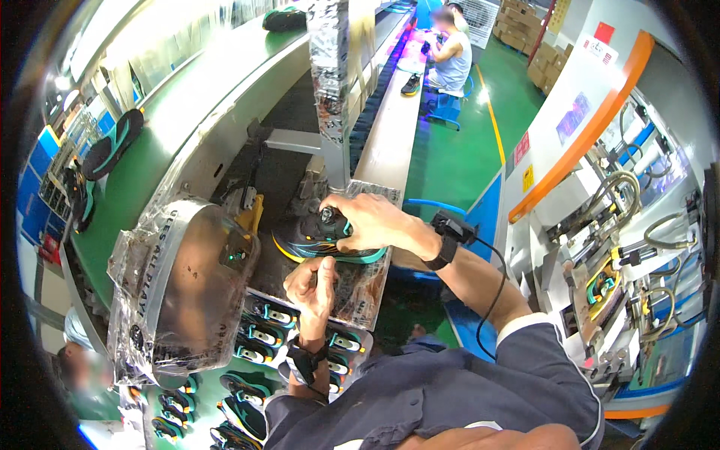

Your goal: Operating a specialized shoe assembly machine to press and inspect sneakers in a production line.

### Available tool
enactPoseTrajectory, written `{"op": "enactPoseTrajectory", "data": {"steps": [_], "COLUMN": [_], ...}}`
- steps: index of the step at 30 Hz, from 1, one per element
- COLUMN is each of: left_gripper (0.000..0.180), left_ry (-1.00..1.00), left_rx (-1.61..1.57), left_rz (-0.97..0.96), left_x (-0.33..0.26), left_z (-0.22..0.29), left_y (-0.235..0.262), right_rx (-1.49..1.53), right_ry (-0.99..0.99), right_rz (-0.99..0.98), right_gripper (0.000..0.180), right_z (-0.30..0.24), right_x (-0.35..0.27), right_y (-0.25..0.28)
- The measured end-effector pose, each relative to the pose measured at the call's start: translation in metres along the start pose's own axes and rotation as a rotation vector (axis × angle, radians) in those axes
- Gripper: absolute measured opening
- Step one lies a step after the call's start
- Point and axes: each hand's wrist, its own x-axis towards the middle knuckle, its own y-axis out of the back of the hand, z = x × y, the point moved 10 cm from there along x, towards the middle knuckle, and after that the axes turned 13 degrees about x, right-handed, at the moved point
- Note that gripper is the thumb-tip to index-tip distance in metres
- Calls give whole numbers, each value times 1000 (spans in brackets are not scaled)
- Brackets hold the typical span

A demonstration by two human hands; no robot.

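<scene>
A dark running shoe (295, 246) with a teal, yellow and orange sole rests on a film-wrapped work surface (358, 296), its toe pointing left. My right hand (375, 223) is closed around the shoe's collar from above, thumb and fingers on either side. A dark rounded piece (328, 215) shows at the shoe's opening. My left hand (309, 289) is just below the sole, fingers curled in and thumb raised; whether anything lies inside them is hidden. I cannot tell whether it touches the sole.
A film-wrapped rounded machine cover (199, 281) stands left of my hands. An upright post (331, 97) rises beyond them. Several shoes lie below left, and some ride the green conveyor belt (184, 90). At right stands an orange-edged machine (581, 139). Another person (450, 64) sits farther off.
</scene>
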Motion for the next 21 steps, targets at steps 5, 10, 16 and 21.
{"op": "enactPoseTrajectory", "data": {"steps": [5,10,16,21], "left_gripper": [31,53,67,40], "left_ry": [0,39,182,182], "left_rx": [34,-27,-673,-517], "left_rz": [220,344,-244,-659], "left_x": [-2,-6,-52,-144], "left_z": [15,25,97,192], "left_y": [17,19,-115,-267], "right_rx": [30,362,1038,494], "right_ry": [110,126,-85,-267], "right_rz": [154,535,881,1044], "right_gripper": [65,63,57,62], "right_z": [1,10,64,94], "right_x": [-21,-96,-262,-438], "right_y": [8,33,52,104]}}
